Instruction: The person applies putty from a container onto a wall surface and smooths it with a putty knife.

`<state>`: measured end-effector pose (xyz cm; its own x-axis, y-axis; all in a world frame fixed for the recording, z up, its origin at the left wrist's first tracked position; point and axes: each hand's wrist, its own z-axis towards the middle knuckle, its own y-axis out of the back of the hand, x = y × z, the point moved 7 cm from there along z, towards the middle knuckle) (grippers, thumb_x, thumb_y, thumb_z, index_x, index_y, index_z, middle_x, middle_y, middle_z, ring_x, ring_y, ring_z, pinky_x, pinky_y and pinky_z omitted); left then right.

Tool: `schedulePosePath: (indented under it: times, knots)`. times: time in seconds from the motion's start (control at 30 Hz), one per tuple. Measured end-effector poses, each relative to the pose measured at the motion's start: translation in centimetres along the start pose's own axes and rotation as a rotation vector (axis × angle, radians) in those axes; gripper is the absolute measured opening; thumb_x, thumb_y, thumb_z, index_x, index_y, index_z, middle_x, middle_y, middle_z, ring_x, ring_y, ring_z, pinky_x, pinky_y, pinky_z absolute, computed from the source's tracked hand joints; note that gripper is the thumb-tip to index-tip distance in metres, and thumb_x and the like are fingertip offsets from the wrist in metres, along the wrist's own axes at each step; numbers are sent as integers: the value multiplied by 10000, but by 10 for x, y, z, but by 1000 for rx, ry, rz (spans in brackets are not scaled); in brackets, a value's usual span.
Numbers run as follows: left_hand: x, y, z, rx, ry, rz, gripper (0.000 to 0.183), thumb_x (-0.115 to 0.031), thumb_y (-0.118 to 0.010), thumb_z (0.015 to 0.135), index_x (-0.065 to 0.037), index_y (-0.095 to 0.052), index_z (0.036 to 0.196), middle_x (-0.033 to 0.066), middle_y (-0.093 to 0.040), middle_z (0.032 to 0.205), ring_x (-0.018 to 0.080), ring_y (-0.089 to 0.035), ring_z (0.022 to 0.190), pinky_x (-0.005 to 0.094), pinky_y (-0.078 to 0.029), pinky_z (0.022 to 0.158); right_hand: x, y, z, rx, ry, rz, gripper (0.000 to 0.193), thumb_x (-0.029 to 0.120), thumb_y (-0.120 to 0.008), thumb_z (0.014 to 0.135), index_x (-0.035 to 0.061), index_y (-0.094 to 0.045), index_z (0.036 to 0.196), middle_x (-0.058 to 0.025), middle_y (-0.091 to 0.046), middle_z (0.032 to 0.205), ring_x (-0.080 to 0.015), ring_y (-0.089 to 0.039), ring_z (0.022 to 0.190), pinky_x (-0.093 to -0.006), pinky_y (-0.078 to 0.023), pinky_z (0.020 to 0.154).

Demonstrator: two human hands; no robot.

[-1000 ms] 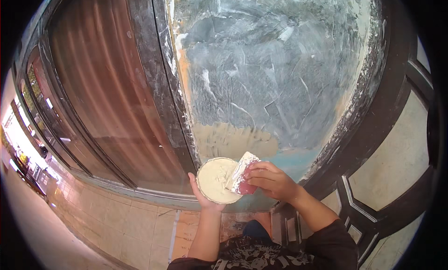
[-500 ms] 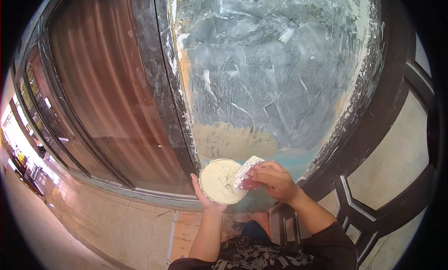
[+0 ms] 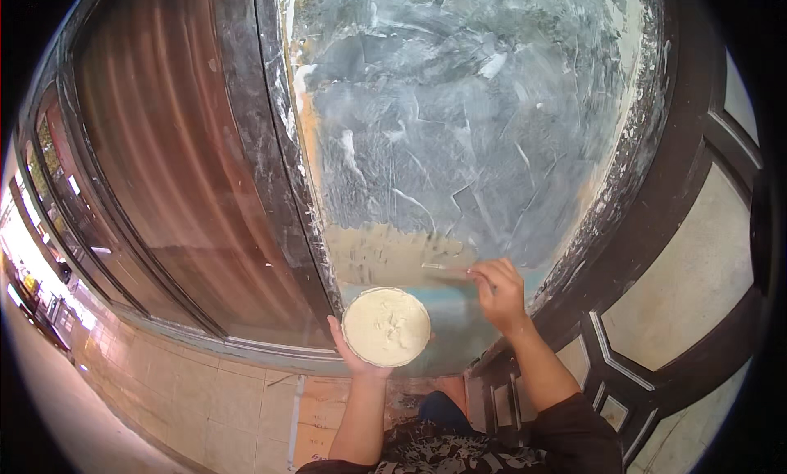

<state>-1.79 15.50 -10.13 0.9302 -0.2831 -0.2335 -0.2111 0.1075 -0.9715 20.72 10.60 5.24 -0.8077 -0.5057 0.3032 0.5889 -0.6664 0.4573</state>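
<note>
My left hand (image 3: pixel 359 359) supports a round bowl (image 3: pixel 346 343) from its left side and below. Thick cream putty (image 3: pixel 384 314) fills it, with a stirred hollow in the middle. Pinched in my right hand (image 3: pixel 502 293) is a putty scraper (image 3: pixel 447 268), seen nearly edge-on with pale putty along its blade. It is up and right of the bowl, in front of the lower wall panel (image 3: pixel 426 170); whether the blade touches the wall I cannot tell. Behind the blade spreads a beige putty patch (image 3: pixel 373 252); the grey-blue surface above has white streaks and ridges.
Left of the panel stands a dark, putty-smeared frame (image 3: pixel 287 203), then a glazed window with a brown curtain (image 3: pixel 172 146). A dark wooden door with pale panels (image 3: pixel 689 269) is close on the right. Below lie floor tiles (image 3: pixel 221 400) and a cardboard sheet (image 3: pixel 320 417).
My right hand has lifted the scraper out of the putty and up toward the wall, turning it edge-on. The bowl stays in my left hand, slightly lower in view.
</note>
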Motion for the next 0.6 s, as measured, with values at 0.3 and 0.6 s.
schedulePosePath:
  times: [0.3, 0.6]
  knots:
    - [13, -14, 4, 58, 91, -74, 949, -848, -386, 909, -127, -465, 1522, 182, -431, 1580, 495, -460, 1376, 895, -352, 948, -64, -21, 16, -70, -304, 98, 137, 61, -736, 906, -22, -735, 1014, -153, -738, 966, -328, -674, 871, -393, -543, 769]
    - [8, -6, 15, 33, 48, 3, 942, -854, -393, 901, -144, -478, 1513, 178, -433, 1577, 504, -458, 1370, 918, -311, 954, -66, -28, 19, 34, -342, 65, 163, 94, -739, 918, -8, -738, 1044, -157, -735, 951, -305, -691, 883, -390, -534, 805]
